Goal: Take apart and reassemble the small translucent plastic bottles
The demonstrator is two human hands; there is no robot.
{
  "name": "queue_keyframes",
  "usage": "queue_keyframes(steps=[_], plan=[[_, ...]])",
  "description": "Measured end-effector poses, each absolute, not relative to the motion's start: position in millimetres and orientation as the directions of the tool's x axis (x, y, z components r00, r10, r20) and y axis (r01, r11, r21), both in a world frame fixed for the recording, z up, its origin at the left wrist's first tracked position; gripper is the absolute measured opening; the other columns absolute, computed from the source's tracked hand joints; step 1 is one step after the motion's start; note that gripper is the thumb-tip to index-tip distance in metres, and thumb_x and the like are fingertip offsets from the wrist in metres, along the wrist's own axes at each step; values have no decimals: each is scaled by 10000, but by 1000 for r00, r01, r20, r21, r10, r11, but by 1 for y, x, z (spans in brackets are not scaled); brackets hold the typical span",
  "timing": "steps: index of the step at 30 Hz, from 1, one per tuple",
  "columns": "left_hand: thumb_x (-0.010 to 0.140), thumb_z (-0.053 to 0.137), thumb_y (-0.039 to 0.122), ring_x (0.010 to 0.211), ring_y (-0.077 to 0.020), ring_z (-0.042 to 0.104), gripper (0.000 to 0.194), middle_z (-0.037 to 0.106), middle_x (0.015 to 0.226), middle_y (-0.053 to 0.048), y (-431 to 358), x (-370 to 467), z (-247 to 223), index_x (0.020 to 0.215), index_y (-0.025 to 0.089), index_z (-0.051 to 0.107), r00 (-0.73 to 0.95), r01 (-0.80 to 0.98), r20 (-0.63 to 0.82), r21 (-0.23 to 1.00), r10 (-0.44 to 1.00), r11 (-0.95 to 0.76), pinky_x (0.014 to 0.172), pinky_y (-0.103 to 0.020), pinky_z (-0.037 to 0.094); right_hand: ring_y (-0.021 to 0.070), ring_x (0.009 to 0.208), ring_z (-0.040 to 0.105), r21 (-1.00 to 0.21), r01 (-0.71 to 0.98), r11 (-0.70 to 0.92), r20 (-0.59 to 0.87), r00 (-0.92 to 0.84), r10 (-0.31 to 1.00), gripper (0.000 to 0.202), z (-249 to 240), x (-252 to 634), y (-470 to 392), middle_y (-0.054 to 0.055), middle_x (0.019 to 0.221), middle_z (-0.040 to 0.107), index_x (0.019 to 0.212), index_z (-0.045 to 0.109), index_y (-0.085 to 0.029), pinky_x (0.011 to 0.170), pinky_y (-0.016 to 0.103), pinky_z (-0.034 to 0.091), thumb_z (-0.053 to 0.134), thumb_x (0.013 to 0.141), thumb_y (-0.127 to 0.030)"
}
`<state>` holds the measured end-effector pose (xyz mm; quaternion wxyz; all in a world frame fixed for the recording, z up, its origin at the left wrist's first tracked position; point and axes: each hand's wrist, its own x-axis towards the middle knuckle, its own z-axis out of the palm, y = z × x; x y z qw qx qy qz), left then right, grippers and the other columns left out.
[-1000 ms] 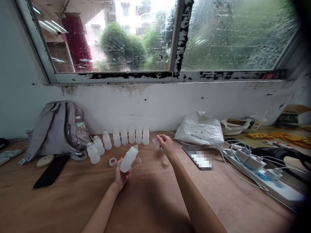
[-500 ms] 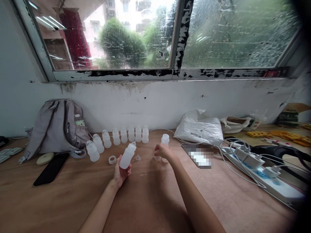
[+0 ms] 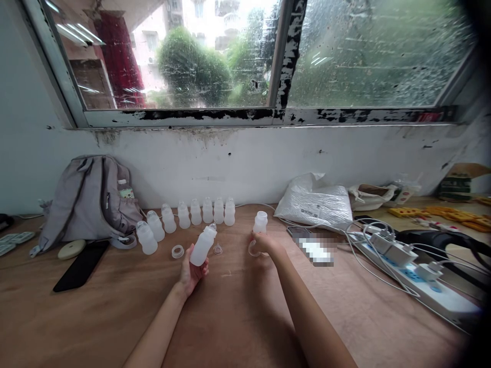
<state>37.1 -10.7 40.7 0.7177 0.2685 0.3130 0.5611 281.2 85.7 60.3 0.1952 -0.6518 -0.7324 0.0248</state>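
My left hand point(image 3: 193, 275) is wrapped around a frosted white baby bottle point(image 3: 202, 248), which leans to the right with a clear nipple on top. On the table just right of it lies a loose nipple point(image 3: 217, 249), and a white screw ring point(image 3: 177, 251) is to its left. My right hand point(image 3: 264, 242) is closed, its fingertips on a clear bottle cap point(image 3: 253, 249) low over the table. Directly behind those fingers stands an uncapped bottle point(image 3: 260, 221), its lower part mostly hidden by the hand.
Several frosted bottles point(image 3: 184, 214) stand in a curved row at the back left. A grey backpack point(image 3: 90, 199) and a black phone point(image 3: 81, 268) are further left. To the right are a phone with a blurred screen point(image 3: 316, 248), a silvery plastic bag point(image 3: 316, 203) and a power strip with cables point(image 3: 425, 281).
My right hand and the clear cap have shifted slightly to the right, closer in front of the standing bottle. My left hand and its bottle have barely moved.
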Motion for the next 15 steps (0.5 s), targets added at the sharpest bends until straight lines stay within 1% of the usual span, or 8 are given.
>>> queue_keyframes(steps=[4, 7, 9, 11, 12, 13, 14, 15], plan=[[760, 413, 527, 413, -83, 453, 415, 559, 565, -19, -10, 37, 40, 803, 130, 526, 176, -638, -150, 735, 973, 229, 406, -204, 349, 220, 731, 552, -304, 949, 84, 22, -81, 996, 191, 71, 287, 82, 72, 720, 588, 727, 639, -167, 604, 302, 394, 675, 545, -123], [759, 419, 522, 420, -80, 455, 411, 559, 585, -21, -11, 37, 41, 815, 128, 522, 180, -618, -154, 751, 972, 234, 412, -204, 355, 268, 871, 530, -334, 939, 87, -17, -98, 995, 326, 88, 286, 75, 90, 858, 590, 865, 625, -180, 660, 325, 412, 690, 546, -160], [757, 436, 505, 433, -75, 462, 388, 566, 638, -22, -13, 38, 42, 834, 133, 514, 181, -588, -128, 781, 975, 212, 419, -204, 360, 255, 957, 501, -378, 915, 141, 6, -150, 989, 403, 101, 279, 68, 82, 963, 577, 980, 586, -203, 722, 308, 416, 681, 590, -238], [741, 491, 459, 463, -72, 478, 336, 571, 720, -20, -16, 41, 44, 877, 152, 495, 172, -537, -70, 830, 983, 153, 429, -200, 365, 197, 982, 500, -492, 838, 237, 40, -251, 967, 426, 114, 266, 59, 56, 1056, 555, 1082, 526, -233, 761, 259, 414, 607, 684, -360], [725, 530, 428, 484, -73, 490, 322, 568, 752, -16, -17, 42, 45, 901, 162, 485, 170, -496, -34, 861, 985, 115, 433, -197, 366, 189, 992, 499, -634, 715, 296, 69, -328, 942, 438, 119, 257, 54, 64, 1092, 542, 1108, 510, -221, 770, 252, 414, 570, 714, -403], [704, 567, 396, 508, -78, 501, 328, 560, 767, -11, -17, 44, 45, 924, 170, 475, 173, -443, 0, 893, 985, 78, 437, -194, 366, 186, 994, 501, -761, 571, 307, 84, -382, 920, 464, 123, 248, 49, 73, 1107, 535, 1127, 496, -212, 763, 252, 420, 537, 730, -448], [682, 599, 368, 527, -85, 508, 355, 551, 760, -4, -17, 46, 44, 946, 173, 466, 178, -376, 31, 926, 983, 39, 438, -192, 364, 185, 973, 514, -852, 448, 271, 74, -409, 910, 505, 125, 237, 44, 77, 1093, 542, 1149, 477, -209, 745, 255, 429, 526, 727, -482], [660, 623, 350, 529, -90, 505, 387, 540, 732, 3, -17, 48, 43, 960, 169, 459, 182, -296, 54, 955, 982, 2, 433, -191, 358, 182, 956, 521, -909, 343, 236, 75, -421, 904, 539, 125, 227, 39, 78, 1072, 551, 1169, 457, -206, 735, 257, 433, 527, 720, -497]])
